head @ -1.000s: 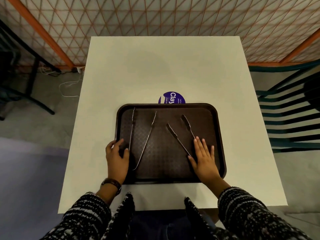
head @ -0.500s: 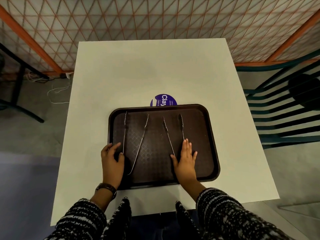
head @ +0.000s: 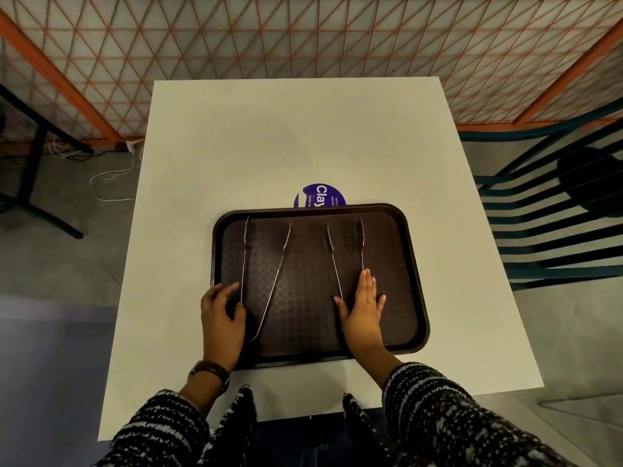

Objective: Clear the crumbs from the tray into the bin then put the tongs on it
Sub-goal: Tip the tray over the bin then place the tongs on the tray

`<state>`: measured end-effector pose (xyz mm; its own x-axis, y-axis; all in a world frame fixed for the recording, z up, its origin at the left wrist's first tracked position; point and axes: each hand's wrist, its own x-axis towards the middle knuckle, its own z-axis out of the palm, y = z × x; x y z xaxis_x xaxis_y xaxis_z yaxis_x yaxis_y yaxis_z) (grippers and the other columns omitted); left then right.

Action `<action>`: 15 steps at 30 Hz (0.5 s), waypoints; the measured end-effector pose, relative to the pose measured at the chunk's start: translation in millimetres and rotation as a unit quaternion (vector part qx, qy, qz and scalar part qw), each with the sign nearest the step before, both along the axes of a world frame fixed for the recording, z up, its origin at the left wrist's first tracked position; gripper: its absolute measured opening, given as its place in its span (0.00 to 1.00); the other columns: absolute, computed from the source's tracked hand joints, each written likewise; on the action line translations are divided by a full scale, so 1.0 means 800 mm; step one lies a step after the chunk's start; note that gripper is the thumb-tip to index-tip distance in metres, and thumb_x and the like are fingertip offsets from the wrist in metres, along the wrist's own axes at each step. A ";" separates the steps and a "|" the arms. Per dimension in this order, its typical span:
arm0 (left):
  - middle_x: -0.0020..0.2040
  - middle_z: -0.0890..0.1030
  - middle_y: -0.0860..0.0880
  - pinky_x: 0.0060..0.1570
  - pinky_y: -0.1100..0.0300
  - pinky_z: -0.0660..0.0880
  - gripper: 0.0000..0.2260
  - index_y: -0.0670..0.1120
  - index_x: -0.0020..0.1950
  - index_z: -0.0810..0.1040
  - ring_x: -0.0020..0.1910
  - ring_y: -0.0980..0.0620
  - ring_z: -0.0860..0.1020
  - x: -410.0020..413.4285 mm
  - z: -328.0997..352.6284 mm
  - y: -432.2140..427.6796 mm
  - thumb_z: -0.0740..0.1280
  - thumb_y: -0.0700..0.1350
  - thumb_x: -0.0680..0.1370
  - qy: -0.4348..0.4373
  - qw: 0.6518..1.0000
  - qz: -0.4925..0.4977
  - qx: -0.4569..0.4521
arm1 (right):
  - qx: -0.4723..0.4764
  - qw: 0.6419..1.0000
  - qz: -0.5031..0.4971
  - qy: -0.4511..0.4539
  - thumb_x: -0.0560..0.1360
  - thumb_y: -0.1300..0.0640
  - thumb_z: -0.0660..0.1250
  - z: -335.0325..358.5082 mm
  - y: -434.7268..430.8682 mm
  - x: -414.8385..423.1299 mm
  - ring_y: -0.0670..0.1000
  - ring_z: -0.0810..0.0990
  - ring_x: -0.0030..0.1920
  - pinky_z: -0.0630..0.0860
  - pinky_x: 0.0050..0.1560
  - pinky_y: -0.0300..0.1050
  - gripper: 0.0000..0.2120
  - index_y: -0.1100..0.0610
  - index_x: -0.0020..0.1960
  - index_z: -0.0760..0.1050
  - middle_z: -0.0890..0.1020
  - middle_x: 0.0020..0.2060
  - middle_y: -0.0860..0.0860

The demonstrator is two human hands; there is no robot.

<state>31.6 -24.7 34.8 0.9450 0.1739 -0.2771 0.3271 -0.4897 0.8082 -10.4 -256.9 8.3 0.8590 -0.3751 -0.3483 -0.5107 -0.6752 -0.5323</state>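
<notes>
A dark brown tray (head: 417, 264) lies on the near half of a white table (head: 303, 136). Two metal tongs rest on it, arms spread and pointing away from me: the left tongs (head: 273, 281) and the right tongs (head: 333, 261). My left hand (head: 220, 321) rests on the tray's near left corner, its curled fingers and thumb touching the left tongs' outer arm near the hinge. My right hand (head: 362, 308) lies flat, fingers together, over the hinge end of the right tongs. I see no crumbs on the tray, and no bin is in view.
A round purple sticker (head: 320, 195) shows from under the tray's far edge. A green slatted chair (head: 546, 230) stands to the right. An orange lattice partition (head: 303, 35) closes the back. A black table leg (head: 33, 170) and white cables (head: 111, 176) are on the floor at left.
The right tongs have swung from slanting leftward to pointing nearly straight away, with my right hand turning on them and its fingers closing together. The left hand stayed put.
</notes>
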 end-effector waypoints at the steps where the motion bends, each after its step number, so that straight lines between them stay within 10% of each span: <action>1: 0.67 0.65 0.44 0.67 0.54 0.65 0.18 0.45 0.64 0.72 0.65 0.44 0.69 0.000 0.000 0.000 0.64 0.35 0.75 0.000 1.000 -0.001 0.004 | 0.001 1.000 0.000 0.000 0.79 0.46 0.57 0.001 0.000 0.000 0.51 0.42 0.77 0.36 0.74 0.53 0.36 0.57 0.76 0.40 0.46 0.77 0.51; 7: 0.69 0.67 0.42 0.67 0.47 0.67 0.29 0.49 0.75 0.56 0.67 0.43 0.67 0.001 -0.009 -0.002 0.65 0.44 0.76 -0.008 0.994 -0.058 0.094 | 0.071 0.997 -0.023 -0.031 0.78 0.46 0.59 0.016 -0.006 -0.005 0.52 0.43 0.77 0.38 0.75 0.50 0.37 0.56 0.77 0.41 0.43 0.77 0.51; 15: 0.63 0.72 0.40 0.57 0.51 0.74 0.21 0.47 0.71 0.67 0.58 0.42 0.75 0.000 -0.015 0.001 0.61 0.39 0.78 -0.006 0.988 -0.093 0.124 | 0.035 0.999 -0.027 -0.002 0.79 0.50 0.58 0.027 -0.053 -0.040 0.58 0.43 0.76 0.42 0.76 0.52 0.30 0.55 0.77 0.49 0.43 0.77 0.51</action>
